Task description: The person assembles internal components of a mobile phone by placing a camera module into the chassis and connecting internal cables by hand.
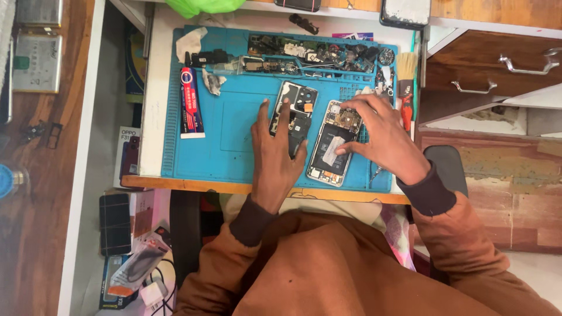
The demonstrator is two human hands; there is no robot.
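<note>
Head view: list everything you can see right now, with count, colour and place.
mat: one, blue, on the desk
back cover: one, dark, mid-mat, under the left hand
open phone: one, dark inside with a silver rim, right of the back cover
glue tube: one, red, white and blue, left part of the mat
parts: many, dark, along the mat's top trays
brush: one, red handle, right edge of the mat
drawers: two, brown, far right
left hand: resting on the back cover
right hand: fingertips on the open phone
</note>
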